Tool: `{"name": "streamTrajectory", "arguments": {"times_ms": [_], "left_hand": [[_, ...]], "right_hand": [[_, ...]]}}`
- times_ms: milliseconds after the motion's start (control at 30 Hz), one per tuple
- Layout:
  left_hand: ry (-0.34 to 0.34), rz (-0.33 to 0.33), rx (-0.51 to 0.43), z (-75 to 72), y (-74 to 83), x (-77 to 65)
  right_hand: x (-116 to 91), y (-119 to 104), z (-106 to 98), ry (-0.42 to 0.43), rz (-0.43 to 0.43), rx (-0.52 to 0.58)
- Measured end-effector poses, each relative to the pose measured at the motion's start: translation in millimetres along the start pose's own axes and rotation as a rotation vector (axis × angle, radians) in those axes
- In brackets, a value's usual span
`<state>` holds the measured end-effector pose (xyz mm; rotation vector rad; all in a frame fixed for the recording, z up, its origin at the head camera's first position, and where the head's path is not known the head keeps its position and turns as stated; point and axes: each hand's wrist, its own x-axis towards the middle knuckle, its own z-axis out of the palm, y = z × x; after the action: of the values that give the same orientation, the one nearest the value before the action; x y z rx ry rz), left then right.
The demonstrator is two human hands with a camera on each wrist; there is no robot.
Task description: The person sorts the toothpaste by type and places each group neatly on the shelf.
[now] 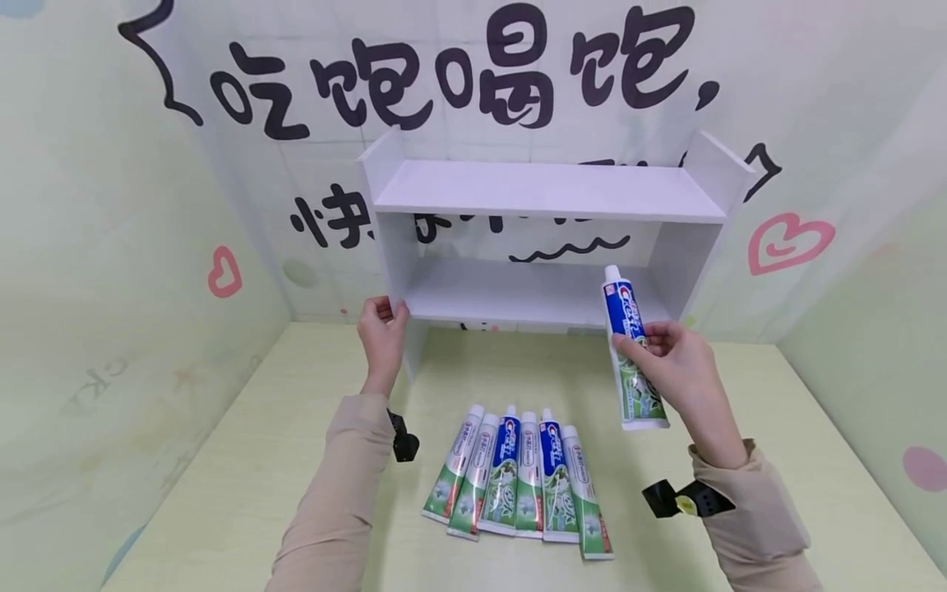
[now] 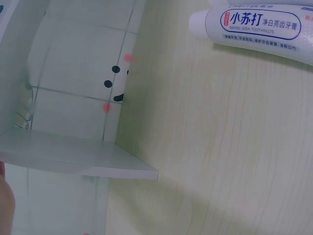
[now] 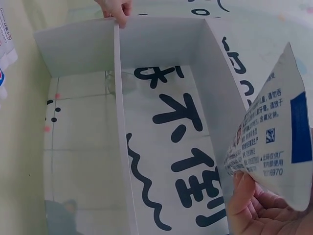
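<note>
My right hand (image 1: 676,362) holds a blue-and-green Crest toothpaste tube (image 1: 621,308), cap up, in front of the right end of the shelf. Its printed back (image 3: 274,132) shows in the right wrist view. At the left side panel of the white two-tier shelf (image 1: 496,316), my left hand (image 1: 382,333) grips the edge, fingers curled, level with the lower board. The right wrist view also shows this left hand (image 3: 117,7) at the board's end. Only a sliver of the left hand (image 2: 6,205) enters the left wrist view.
Several toothpaste tubes lie fanned side by side on the table, caps toward the shelf, among them a Crest tube (image 1: 505,469) and a white-and-green baking soda tube (image 1: 588,493). The light wood-grain table (image 1: 244,477) meets a printed wall (image 1: 459,25) behind the shelf.
</note>
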<state>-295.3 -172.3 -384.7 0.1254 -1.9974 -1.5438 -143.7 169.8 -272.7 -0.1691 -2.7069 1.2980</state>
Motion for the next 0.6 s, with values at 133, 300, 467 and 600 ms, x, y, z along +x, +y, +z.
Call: {"name": "streamTrajectory", "arguments": {"times_ms": [133,300,467,600], "left_hand": [[0.002,0.005,0.002,-0.7,-1.5,0.5],[0.002,-0.008,0.003,-1.3,-0.7,-0.2],[-0.011,-0.026,0.002,-1.3,1.5,-1.6],[-0.016,-0.028,-0.006,-1.5,1.4,-1.8]], "right_hand": [[2,-3,-2,-0.005,-0.005,-0.004],[5,-8,-7,0.009,-0.034,-0.031],[10,-16,-16,0.034,-0.046,-0.034],[13,-23,-22,0.050,-0.059,-0.039]]}}
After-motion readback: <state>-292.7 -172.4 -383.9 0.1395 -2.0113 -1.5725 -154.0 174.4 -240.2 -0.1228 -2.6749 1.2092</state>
